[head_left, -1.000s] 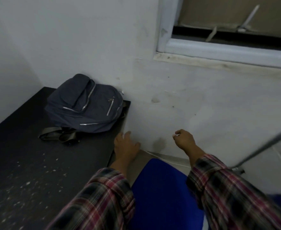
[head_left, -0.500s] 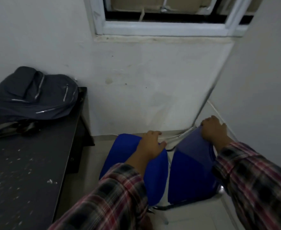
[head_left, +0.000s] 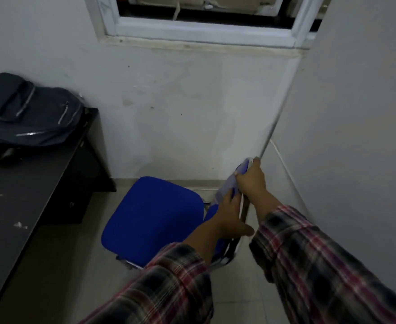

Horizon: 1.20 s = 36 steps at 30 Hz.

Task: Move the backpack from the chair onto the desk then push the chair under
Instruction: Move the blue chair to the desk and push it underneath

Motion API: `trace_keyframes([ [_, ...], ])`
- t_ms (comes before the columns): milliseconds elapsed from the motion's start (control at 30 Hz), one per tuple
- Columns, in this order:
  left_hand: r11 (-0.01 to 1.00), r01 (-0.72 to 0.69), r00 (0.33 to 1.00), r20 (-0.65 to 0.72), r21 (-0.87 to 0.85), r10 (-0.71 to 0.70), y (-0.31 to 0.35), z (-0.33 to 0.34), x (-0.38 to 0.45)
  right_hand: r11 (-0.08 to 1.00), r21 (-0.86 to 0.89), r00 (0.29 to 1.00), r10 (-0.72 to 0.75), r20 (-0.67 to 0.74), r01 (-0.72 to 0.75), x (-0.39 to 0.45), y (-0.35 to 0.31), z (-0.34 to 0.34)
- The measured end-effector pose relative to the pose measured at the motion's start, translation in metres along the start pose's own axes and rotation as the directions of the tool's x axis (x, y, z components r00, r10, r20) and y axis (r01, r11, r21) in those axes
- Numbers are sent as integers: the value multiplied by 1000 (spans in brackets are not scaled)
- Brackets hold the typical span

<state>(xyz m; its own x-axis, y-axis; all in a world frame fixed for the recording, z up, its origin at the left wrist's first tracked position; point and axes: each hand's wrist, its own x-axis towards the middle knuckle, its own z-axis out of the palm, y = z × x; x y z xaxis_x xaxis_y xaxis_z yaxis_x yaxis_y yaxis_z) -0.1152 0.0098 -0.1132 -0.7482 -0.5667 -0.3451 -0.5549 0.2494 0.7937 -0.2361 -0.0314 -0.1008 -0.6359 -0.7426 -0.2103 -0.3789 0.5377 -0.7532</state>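
The dark grey backpack (head_left: 26, 113) lies on the far end of the black desk (head_left: 17, 206), against the wall at the left. A blue chair (head_left: 152, 216) stands on the floor to the right of the desk, its seat bare. The blue backrest (head_left: 229, 183) is at the seat's right side. My left hand (head_left: 229, 213) grips the lower part of the backrest. My right hand (head_left: 250, 181) is closed on its top edge.
A white wall with a window frame (head_left: 204, 31) rises behind the chair, and another wall (head_left: 355, 113) stands close on the right. A thin metal rod (head_left: 278, 108) leans in the corner. Pale floor tiles (head_left: 80, 265) lie between desk and chair.
My view swung right from the desk to the chair. My left hand moved off the seat onto the backrest beside my right hand. The backpack stayed put on the desk.
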Motion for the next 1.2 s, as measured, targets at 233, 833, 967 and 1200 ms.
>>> trace_keyframes([
  [233, 936, 39, 961, -244, -350, -132, 25, 31, -8, 995, 27, 993, -99, 63, 98, 13, 10, -15],
  [833, 900, 182, 875, -352, -395, -331, 58, 101, -84, 995, -36, 964, -77, 253, 89, -49, 49, -49],
  [967, 894, 191, 863, -365, -405, -350, 62, 134, -116, 993, -26, 953, -99, 287, 111, -86, 68, -57],
  [1200, 898, 231, 868, -337, -375, -364, 69, 174, -182, 990, 7, 943, -134, 306, 139, -158, 90, -62],
])
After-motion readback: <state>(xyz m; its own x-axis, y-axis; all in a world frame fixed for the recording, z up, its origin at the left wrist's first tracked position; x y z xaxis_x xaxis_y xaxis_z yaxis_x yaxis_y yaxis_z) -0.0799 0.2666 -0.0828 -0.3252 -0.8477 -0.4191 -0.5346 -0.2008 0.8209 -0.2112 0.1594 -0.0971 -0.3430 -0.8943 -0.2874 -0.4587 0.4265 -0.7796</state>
